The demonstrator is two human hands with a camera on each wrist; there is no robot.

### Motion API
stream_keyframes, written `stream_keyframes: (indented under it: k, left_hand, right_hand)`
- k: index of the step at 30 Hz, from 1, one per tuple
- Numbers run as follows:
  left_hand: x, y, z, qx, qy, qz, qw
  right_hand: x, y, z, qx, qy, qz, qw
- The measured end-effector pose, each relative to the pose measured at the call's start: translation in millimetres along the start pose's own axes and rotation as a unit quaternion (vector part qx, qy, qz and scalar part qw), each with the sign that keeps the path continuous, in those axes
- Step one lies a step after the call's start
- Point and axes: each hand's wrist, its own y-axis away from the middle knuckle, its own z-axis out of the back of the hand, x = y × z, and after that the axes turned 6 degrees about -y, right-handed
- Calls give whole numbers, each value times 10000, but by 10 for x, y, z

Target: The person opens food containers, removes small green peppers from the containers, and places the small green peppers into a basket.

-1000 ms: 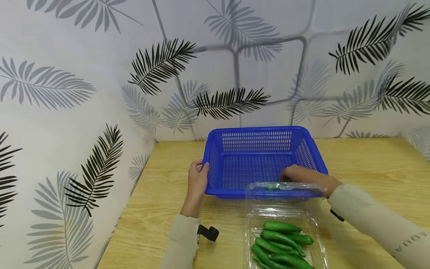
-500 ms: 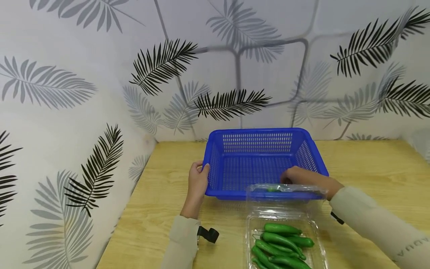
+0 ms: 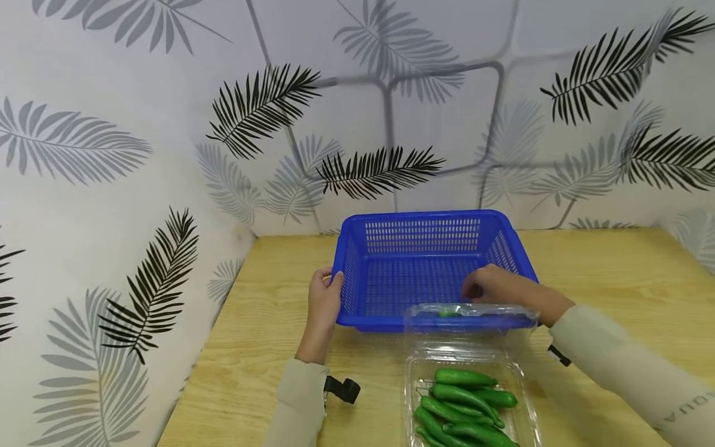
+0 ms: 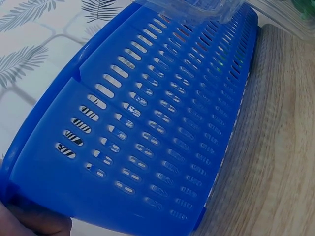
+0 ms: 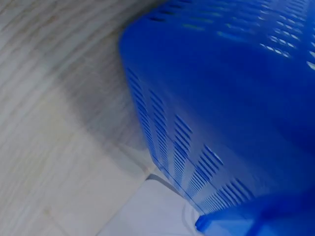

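Note:
My left hand (image 3: 324, 301) grips the left rim of a blue slotted plastic basket (image 3: 352, 267). In the left wrist view, its fingers (image 4: 39, 221) hook under the rim of the basket (image 4: 142, 113). My right hand (image 3: 491, 285) reaches over the front rim into the basket, its fingers loosely bent just above the floor. A green pepper (image 3: 449, 313) shows partly through clear plastic at the basket's front, apart from the visible fingertips. The right wrist view holds only the basket's outside (image 5: 206, 98). A clear clamshell box (image 3: 410, 397) with several green peppers (image 3: 463, 394) lies in front.
The raised clear lid (image 3: 469, 310) of the box leans against the basket's front rim, below my right forearm. A light wooden table (image 3: 257, 347) carries everything. Behind it stands a wall with a leaf pattern (image 3: 380, 174).
My right hand has risen slightly inside the basket, while the pepper at the front stays put. The left hand keeps its grip on the rim. The head view has shifted a little.

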Motion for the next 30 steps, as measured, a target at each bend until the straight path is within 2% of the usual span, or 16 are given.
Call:
stream_keyframes:
  k: [4,8,20,30]
  left_hand:
    - [67,-73,5,-87,6,-62,9999]
    - [94,-98,3,-190,-94,-79,9997]
    - [145,-95,-23,-186,-136,-108,9997]
    - [139,-85,-20,-154,-96,-106,9998]
  right_hand:
    - [28,2,122,-107,294,111,9994]
    - [64,24,181,-182,337,-6,9993]
    - [223,190,342,-626,272,-51,9977]
    - [384,289,522,-885,503,-194,9946]
